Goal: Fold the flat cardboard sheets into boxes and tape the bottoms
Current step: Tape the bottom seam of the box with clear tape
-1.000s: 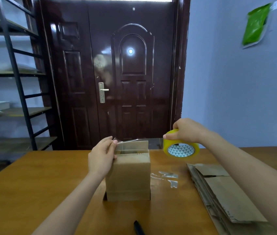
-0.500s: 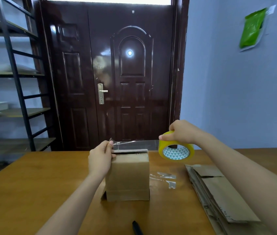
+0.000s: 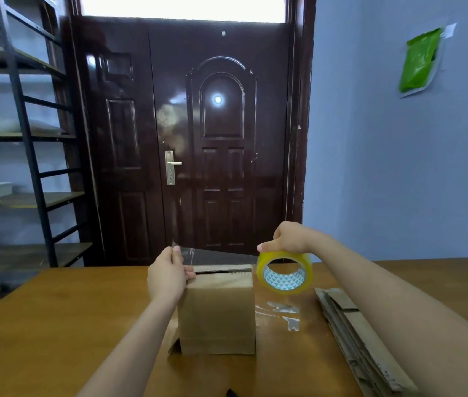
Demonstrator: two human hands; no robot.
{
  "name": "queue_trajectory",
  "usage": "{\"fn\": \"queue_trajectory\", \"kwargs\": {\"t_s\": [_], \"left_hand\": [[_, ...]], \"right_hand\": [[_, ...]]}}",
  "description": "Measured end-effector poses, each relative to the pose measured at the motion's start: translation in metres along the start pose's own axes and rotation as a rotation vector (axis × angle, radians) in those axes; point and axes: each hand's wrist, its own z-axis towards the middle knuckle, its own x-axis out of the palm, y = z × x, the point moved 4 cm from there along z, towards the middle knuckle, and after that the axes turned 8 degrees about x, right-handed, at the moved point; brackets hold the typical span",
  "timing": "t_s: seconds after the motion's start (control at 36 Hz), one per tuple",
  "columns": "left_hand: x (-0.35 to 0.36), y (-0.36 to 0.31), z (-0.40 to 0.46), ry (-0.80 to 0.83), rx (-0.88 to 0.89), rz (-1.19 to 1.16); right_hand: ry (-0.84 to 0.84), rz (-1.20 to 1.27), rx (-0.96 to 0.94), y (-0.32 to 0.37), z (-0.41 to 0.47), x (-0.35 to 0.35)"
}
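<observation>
cardboard box [image 3: 217,310] stands upright on the wooden table [image 3: 55,325], about the middle of it, with its top flaps folded shut and a dark slit left between them along the top. the left hand [image 3: 166,277] sits at the box's top left corner, its thumb and fingers pinching the free end of a clear tape strip [image 3: 215,256], and its lower fingers touch the box edge. the strip runs from that pinch rightward, just above the box top, to the tape roll [image 3: 284,273], which is yellowish with a white and teal patterned core. the right hand [image 3: 290,237] holds the roll from above, fingers curled over its rim and the thumb tip showing at the left side; the roll hangs in the air just beside the box's top right corner, not resting on the table. to the right of the box, on the table, lie a few crumpled scraps of clear tape [image 3: 281,312]. farther right, a stack of flat cardboard sheets [image 3: 361,339] lies along the right part of the table, reaching toward the near edge. at the near edge, a small dark object [image 3: 231,393] is partly cut off and i cannot tell what it is. behind the table stands a dark brown door [image 3: 198,138] with a pale handle [image 3: 173,164], a metal shelf rack [image 3: 23,144] on the left, and a green packet [image 3: 421,60] stuck on the blue wall at the right.
</observation>
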Motion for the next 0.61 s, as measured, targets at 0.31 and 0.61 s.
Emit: {"fn": "queue_trajectory", "kwargs": {"t_s": [0.31,0.61], "left_hand": [[0.0,0.003,0.001,0.017,-0.01,0.009],[-0.003,0.02,-0.001,-0.01,-0.066,-0.045]], "right_hand": [[0.049,0.079,0.025,-0.016,0.011,0.026],[0.111,0.009,0.02,-0.005,0.023,0.032]]}}
